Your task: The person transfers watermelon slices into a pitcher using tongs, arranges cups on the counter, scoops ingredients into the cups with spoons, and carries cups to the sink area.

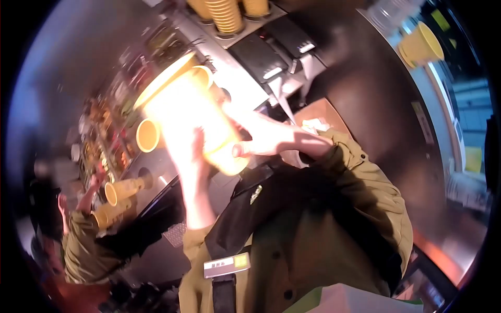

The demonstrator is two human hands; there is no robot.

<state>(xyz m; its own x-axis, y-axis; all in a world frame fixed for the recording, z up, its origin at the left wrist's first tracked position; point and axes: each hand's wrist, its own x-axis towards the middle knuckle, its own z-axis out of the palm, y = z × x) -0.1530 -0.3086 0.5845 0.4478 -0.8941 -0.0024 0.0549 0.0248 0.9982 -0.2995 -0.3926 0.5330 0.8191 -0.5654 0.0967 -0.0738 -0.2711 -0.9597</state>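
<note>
In the middle of the head view is a large yellow paper cup (182, 99), tilted with its wide rim toward the upper left. Strong light washes out its side. My left hand (190, 159) grips it from below and the left, thumb raised along the side. From the right, my right hand (266, 133) closes on it with the thumb near the narrow end. Glare hides some fingertips. A smaller yellow cup (148, 135) shows just left of the large one; whether they touch, I cannot tell.
Stacked yellow cups (224, 15) stand at the top, beside black label printers (258, 56) with paper strips hanging out. A single yellow cup (420, 46) stands at upper right. Food containers (107, 125) line the left counter. A co-worker's sleeve (86, 250) is at lower left, near yellow cups (122, 191).
</note>
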